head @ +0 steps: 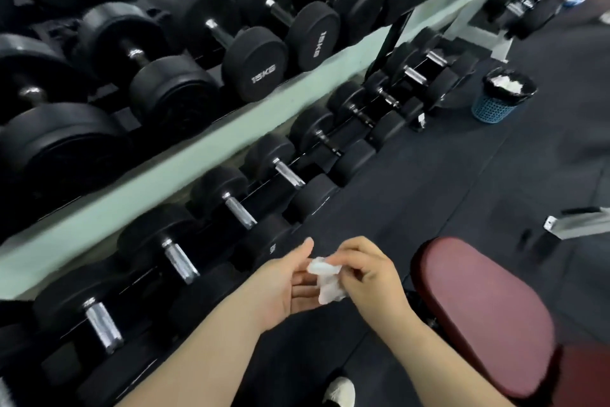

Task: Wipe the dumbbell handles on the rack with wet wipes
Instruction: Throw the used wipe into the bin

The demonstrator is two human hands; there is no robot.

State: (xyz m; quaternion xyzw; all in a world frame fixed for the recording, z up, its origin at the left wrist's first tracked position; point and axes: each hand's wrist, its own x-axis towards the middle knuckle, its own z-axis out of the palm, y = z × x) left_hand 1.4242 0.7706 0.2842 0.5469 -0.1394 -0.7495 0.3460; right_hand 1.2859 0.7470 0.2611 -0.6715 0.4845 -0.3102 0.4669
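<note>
A crumpled white wet wipe (325, 281) sits between my two hands, just in front of the lower rack row. My right hand (369, 278) pinches it with curled fingers. My left hand (290, 281) lies palm up beside it, fingers straight and touching the wipe. Black dumbbells with chrome handles (180, 263) line the lower tier of the mint-green rack (204, 156). Bigger dumbbells marked 15KG (254, 63) fill the upper tier. Both hands are apart from the handles.
A maroon padded bench seat (478, 314) stands close on my right. A blue mesh bin (505, 96) with a black liner and white wipes inside stands on the dark rubber floor (429, 175) at the rack's far end. My white shoe (341, 391) shows below.
</note>
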